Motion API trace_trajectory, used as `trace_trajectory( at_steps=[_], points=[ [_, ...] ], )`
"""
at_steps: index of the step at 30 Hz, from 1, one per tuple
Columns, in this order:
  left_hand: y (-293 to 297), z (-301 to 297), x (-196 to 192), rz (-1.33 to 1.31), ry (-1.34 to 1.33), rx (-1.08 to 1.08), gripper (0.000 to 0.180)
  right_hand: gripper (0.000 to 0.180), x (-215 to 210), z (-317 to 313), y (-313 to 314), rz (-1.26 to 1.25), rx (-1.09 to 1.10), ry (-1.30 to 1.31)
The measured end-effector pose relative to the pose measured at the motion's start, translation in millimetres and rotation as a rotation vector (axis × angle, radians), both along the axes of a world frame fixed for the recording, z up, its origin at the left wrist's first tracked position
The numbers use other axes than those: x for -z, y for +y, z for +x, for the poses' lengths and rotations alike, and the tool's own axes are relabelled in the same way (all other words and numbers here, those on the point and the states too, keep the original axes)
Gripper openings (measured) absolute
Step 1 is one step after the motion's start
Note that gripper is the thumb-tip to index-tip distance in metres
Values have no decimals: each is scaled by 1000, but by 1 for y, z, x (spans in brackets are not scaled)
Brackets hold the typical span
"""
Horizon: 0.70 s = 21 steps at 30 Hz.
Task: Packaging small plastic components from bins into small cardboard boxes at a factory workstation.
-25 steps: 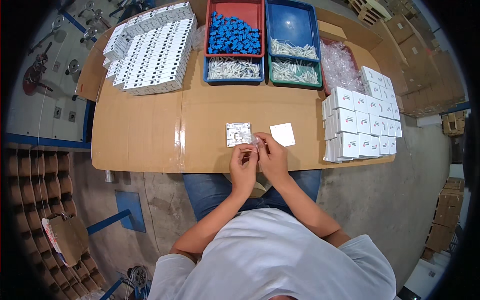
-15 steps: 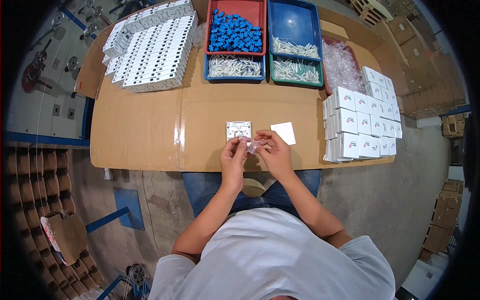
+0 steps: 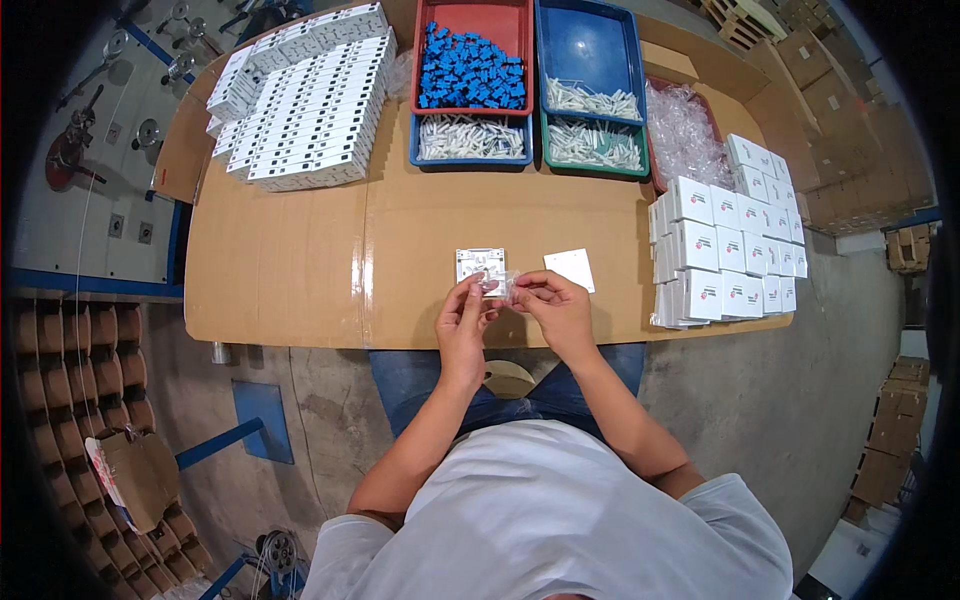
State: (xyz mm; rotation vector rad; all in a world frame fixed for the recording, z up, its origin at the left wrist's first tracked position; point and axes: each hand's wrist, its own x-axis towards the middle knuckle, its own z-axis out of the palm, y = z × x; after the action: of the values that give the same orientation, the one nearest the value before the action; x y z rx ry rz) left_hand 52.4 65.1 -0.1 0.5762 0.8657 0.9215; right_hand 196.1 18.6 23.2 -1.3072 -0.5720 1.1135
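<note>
Between my two hands, near the table's front edge, is a small clear plastic bag. My left hand pinches its left end, and my right hand grips the other end with thumb and forefinger. What lies inside the bag is too small to make out. Just beyond my left fingers lies an open white square base, its inner parts facing up and its near edge partly covered by my hand. A flat white square cover rests beyond my right hand.
White boxes are stacked at the far left, and more white boxes at the right. Trays at the back hold blue parts, white plugs and clear bags. Brown cardboard covers the table.
My right fingers have closed in a pinch on the bag, and its film now stretches between my hands. My left hand has stayed nearly in place. The whole view has shifted slightly.
</note>
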Motion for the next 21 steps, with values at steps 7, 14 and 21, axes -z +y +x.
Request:
trace_trajectory(
  at_steps=[7, 14, 21],
  points=[
    [3, 0, 2, 33, 1, 9, 25, 16, 6, 8, 2, -48, -25, 140],
    [9, -6, 7, 99, 113, 64, 17, 15, 5, 9, 6, -116, -37, 176],
    [16, -12, 21, 277, 261, 185, 14, 13, 13, 20, 9, -291, -57, 54]
  ],
)
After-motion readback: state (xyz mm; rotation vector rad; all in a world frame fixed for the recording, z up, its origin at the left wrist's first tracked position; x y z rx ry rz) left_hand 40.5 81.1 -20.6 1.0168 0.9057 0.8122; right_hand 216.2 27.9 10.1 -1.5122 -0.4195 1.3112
